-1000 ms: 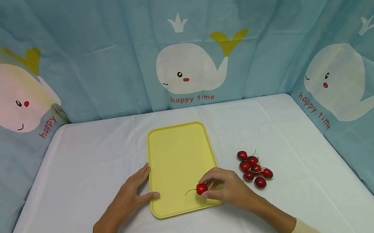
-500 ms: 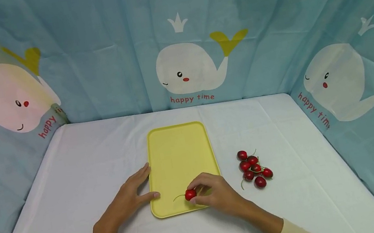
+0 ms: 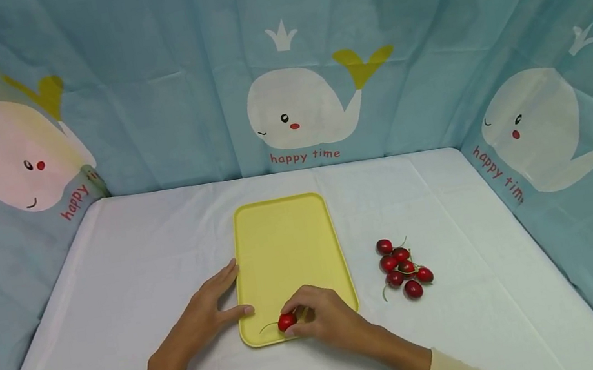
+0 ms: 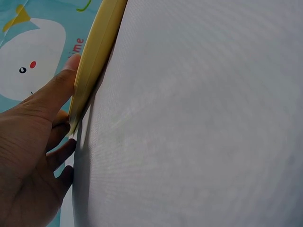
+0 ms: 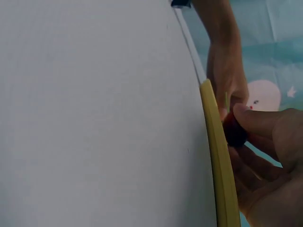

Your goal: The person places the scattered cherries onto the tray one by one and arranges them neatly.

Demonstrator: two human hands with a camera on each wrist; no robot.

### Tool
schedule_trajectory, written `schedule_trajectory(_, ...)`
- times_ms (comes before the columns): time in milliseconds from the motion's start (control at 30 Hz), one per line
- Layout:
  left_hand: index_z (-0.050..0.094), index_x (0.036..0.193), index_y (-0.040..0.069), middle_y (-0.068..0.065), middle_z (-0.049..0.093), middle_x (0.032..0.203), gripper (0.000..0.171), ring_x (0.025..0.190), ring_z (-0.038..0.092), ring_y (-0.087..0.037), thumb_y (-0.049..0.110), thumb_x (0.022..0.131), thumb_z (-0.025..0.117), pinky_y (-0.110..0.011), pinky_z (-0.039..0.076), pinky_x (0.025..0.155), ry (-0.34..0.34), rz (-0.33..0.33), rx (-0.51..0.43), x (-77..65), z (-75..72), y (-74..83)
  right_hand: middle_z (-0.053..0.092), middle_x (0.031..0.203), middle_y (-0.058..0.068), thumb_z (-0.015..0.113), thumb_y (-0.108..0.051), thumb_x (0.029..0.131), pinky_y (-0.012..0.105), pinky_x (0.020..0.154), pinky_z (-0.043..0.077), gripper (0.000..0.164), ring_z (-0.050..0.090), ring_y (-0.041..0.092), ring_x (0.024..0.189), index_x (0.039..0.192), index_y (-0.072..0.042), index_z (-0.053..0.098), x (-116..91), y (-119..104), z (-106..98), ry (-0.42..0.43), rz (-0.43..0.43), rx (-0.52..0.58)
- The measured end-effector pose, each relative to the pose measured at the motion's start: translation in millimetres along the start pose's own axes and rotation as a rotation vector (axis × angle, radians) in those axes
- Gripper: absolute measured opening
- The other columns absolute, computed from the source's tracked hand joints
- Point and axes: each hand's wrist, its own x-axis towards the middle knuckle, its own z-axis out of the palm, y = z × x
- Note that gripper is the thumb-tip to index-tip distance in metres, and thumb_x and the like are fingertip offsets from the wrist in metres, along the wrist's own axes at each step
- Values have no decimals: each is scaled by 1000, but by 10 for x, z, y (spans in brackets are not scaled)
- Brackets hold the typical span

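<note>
Cherry [image 3: 286, 321] is now farther left over the tray [image 3: 286, 245]; my right hand [image 3: 325, 315] pinches it, stem [image 3: 268, 326] pointing left.

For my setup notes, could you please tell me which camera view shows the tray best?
The head view: most of the tray shows from above, with the hands covering little. Both wrist views catch only part of its edge.

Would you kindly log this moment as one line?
right hand: pinches cherry over yellow tray | left hand: touches tray's left edge | other cherries: on white cloth, right of tray
</note>
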Motion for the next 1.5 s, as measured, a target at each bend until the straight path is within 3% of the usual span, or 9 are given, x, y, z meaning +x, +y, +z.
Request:
schedule_trajectory(400, 37, 165, 7, -12, 33, 173, 100, 157, 31, -45, 50, 88, 84, -69, 31, 122, 12, 1, 28, -17, -21, 41, 72, 107, -6, 91, -19, 86, 18, 79, 56, 28, 65, 9, 92, 111, -15, 77, 30, -31, 90, -43, -1, -112)
schedule_trajectory(833, 37, 165, 9, -11, 33, 173, 100, 157, 32, -44, 51, 88, 84, -68, 31, 122, 15, 0, 34, -10, -20, 56, 70, 109, -2, 92, -19, 84, 17, 81, 57, 37, 66, 7, 95, 116, -12, 75, 7, -48, 73, -65, -7, -124)
schedule_trajectory(1500, 35, 166, 9, -11, 31, 173, 102, 158, 30, -44, 54, 87, 83, -68, 30, 123, 6, -18, 26, 4, -3, 36, 74, 110, 3, 89, -25, 88, 30, 83, 60, 36, 72, 18, 95, 119, -11, 76, -135, 13, -187, 48, 66, 46)
